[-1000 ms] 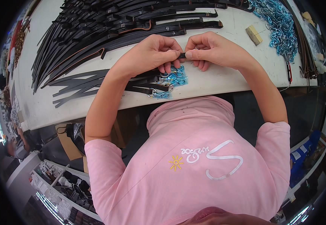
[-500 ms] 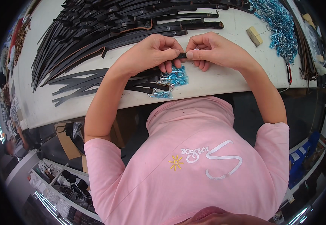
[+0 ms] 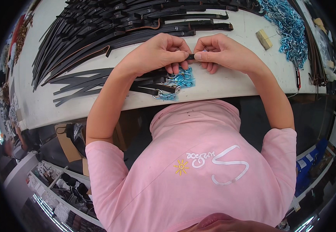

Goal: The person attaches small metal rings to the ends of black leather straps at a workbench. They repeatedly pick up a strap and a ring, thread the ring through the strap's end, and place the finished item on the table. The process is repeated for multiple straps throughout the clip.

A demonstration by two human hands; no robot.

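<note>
Between my two hands, above the white table, is the short end of a black strap (image 3: 191,57). My left hand (image 3: 170,54) pinches one side of it between thumb and fingers. From the other side my right hand (image 3: 210,54) grips it the same way, fingers curled under. Most of the held piece is hidden by my fingers. Just below my left hand lie several metal snap hooks in blue wrap (image 3: 183,79), joined by rings to black straps (image 3: 146,88) that run off to the left.
A large pile of black straps (image 3: 94,31) covers the table's far left and middle. A small yellowish block (image 3: 264,39) lies to the right, beside a heap of blue-wrapped chains and hooks (image 3: 289,29). A red-handled tool (image 3: 298,79) and brown straps (image 3: 314,65) are near the right edge.
Both hands keep their pinch on the black strap, almost in place. The view has shifted very slightly; nothing was let go or picked up.
</note>
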